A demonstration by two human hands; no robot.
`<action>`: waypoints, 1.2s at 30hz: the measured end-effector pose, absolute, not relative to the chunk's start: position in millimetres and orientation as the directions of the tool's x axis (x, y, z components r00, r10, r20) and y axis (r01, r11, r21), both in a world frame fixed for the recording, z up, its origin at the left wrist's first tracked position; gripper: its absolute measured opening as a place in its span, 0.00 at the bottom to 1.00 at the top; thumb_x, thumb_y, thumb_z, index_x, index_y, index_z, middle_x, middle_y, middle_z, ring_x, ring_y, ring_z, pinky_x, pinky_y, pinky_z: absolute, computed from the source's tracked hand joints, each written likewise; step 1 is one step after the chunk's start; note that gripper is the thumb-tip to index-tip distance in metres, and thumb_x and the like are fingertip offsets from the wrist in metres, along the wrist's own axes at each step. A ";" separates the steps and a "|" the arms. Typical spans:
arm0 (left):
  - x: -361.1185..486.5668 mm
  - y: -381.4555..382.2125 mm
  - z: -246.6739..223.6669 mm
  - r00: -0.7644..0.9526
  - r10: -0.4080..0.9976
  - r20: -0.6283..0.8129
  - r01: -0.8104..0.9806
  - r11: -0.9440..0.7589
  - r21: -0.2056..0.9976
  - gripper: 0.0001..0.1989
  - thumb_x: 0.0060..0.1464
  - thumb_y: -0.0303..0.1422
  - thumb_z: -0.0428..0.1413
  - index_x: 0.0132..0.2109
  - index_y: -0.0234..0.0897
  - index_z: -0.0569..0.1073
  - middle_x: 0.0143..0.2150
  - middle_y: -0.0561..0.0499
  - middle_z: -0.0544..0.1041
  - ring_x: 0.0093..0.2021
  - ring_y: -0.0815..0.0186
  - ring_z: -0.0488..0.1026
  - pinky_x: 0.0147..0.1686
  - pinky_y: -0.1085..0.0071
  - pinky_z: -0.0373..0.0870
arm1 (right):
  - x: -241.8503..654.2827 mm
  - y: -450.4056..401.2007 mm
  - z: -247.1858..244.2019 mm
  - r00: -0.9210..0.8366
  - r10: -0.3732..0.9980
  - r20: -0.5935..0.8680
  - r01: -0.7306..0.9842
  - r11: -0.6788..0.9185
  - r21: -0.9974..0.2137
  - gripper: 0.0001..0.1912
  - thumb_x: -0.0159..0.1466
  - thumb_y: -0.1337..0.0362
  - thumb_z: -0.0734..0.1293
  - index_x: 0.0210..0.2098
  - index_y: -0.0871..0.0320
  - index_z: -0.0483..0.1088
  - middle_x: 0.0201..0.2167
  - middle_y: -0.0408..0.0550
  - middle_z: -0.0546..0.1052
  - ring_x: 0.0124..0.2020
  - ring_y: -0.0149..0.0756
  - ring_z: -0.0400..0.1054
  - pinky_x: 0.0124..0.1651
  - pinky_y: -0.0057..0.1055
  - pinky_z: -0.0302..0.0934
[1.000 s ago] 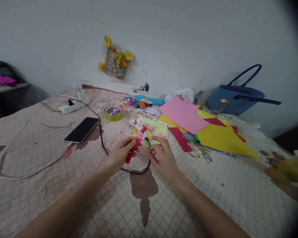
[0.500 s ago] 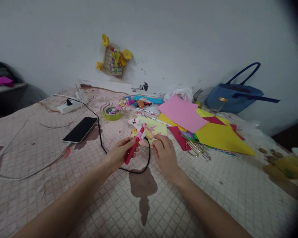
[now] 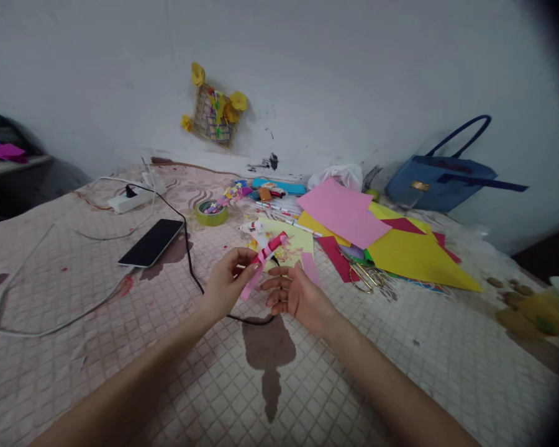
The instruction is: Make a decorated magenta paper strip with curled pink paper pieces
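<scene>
My left hand (image 3: 229,280) is closed on a rolled red paper tube (image 3: 272,242), which has a pink paper strip (image 3: 248,287) wound on it and hanging down. The tube tilts up to the right. Just right of it, my right hand (image 3: 300,297) is open with its fingers apart and holds nothing I can see. Beyond the hands a white glue gun (image 3: 252,228) lies on a pale yellow sheet (image 3: 300,239), partly hidden by the tube. Its black cord (image 3: 190,261) runs behind my left hand. A short pink paper piece (image 3: 310,269) lies behind my right hand.
Gold-handled scissors (image 3: 363,277) lie right of my hands, below pink paper (image 3: 342,211) and yellow paper (image 3: 419,257). To the left are a phone (image 3: 151,243), a power strip (image 3: 137,200) and a tape roll (image 3: 211,214). A blue bag (image 3: 442,183) stands against the wall.
The red tube has turned in my left hand, and a pink strip now hangs from it. My right hand has opened and rolled palm inward. A pink piece now shows behind it.
</scene>
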State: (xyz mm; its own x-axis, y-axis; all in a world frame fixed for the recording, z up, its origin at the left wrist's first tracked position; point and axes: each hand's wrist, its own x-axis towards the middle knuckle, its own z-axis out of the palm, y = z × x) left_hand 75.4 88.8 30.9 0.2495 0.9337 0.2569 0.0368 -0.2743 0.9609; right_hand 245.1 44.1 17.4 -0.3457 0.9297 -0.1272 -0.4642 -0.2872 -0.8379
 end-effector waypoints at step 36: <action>79.4 87.1 26.6 0.464 0.882 -0.083 -0.162 0.177 0.971 0.17 0.44 0.34 0.61 0.43 0.35 0.72 0.40 0.49 0.73 0.33 0.72 0.69 0.32 0.77 0.66 | 233.4 38.7 13.5 -0.047 0.998 -0.038 -0.270 -0.050 -0.962 0.11 0.56 0.58 0.68 0.27 0.58 0.63 0.21 0.39 0.69 0.17 0.23 0.55 0.18 0.21 0.50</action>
